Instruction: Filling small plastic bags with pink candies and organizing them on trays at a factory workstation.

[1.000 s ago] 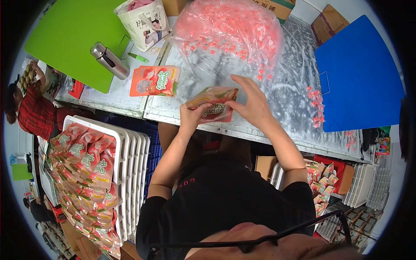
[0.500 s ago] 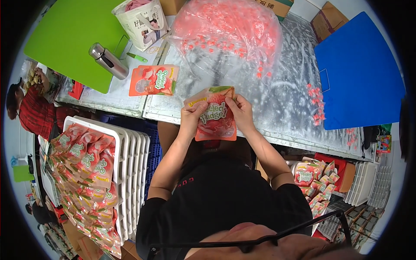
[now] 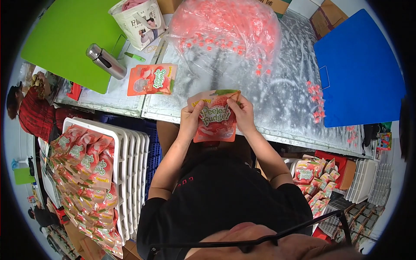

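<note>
Between my hands, at the table's near edge, a red and peach candy pouch point(image 3: 215, 123) is held with its printed face up. My left hand point(image 3: 191, 118) pinches its upper left side, thumb on the front. On the upper right corner my right hand point(image 3: 242, 112) is closed in the same way. The fingers behind the pouch are hidden. Farther off lies a big clear plastic bag point(image 3: 225, 26) of small pink wrapped candies, some of them spilling toward its near side. A flat pouch point(image 3: 151, 79) of the same kind lies on the table to the left.
A steel thermos point(image 3: 106, 61), a green-handled knife point(image 3: 135, 56) and a white tote bag point(image 3: 141, 26) stand or lie at the left. Stacked white crates point(image 3: 125, 173) hold pouches; another pile of pouches point(image 3: 314, 182) is at right. Loose candies point(image 3: 316, 102) lie beside a blue board point(image 3: 359, 73).
The pouch has been straightened and tipped, so its front shows flatter and more fully. Both hands have shifted slightly and keep their grip.
</note>
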The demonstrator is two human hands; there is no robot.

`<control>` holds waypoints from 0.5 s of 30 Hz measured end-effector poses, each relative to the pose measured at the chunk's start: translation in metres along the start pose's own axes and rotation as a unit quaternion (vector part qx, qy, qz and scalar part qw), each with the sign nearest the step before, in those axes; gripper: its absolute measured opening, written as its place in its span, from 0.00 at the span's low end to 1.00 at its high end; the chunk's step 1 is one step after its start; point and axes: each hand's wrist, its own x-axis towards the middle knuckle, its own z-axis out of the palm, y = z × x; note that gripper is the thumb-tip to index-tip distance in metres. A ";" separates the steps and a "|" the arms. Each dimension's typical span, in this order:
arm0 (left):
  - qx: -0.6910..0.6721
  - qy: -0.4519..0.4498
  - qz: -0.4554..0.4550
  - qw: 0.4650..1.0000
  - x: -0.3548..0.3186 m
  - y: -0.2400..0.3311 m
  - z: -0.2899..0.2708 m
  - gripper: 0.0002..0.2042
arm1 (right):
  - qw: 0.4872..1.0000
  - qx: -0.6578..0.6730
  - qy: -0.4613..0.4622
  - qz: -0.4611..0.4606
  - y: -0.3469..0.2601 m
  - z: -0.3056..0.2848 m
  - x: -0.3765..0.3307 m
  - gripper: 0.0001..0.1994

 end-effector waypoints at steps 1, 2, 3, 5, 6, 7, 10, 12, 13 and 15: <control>0.004 -0.010 -0.015 1.000 -0.001 0.001 -0.001 0.14 | 1.000 -0.012 -0.010 -0.003 0.000 -0.002 -0.001 0.06; 0.008 -0.019 -0.029 0.999 -0.002 0.003 0.000 0.14 | 1.000 -0.012 -0.008 -0.003 0.001 -0.002 -0.001 0.06; 0.008 -0.020 -0.029 0.999 -0.003 0.003 0.001 0.14 | 1.000 0.003 0.001 -0.002 0.000 0.001 -0.002 0.06; -0.053 -0.042 -0.033 0.997 -0.004 0.004 0.005 0.12 | 1.000 0.019 0.010 -0.001 -0.001 0.002 -0.003 0.06; -0.052 -0.043 -0.034 0.997 -0.005 0.006 0.006 0.12 | 1.000 0.007 0.013 -0.004 0.000 0.001 -0.003 0.06; -0.019 -0.043 -0.024 0.999 -0.006 0.008 0.008 0.11 | 1.000 -0.005 0.016 -0.007 0.000 0.001 -0.004 0.06; 0.005 -0.039 0.003 0.999 -0.002 -0.001 0.003 0.08 | 0.998 -0.062 0.000 -0.003 0.007 -0.007 -0.002 0.06; -0.003 -0.035 0.018 0.999 0.001 -0.009 -0.002 0.08 | 1.000 -0.005 -0.004 -0.004 0.003 -0.004 -0.005 0.06; -0.013 -0.030 0.015 0.999 0.002 -0.011 -0.004 0.08 | 0.999 0.052 -0.007 -0.006 0.000 -0.001 -0.006 0.06; -0.022 -0.024 0.011 0.999 0.002 -0.013 -0.006 0.08 | 0.999 0.039 -0.002 -0.013 0.000 -0.001 -0.007 0.06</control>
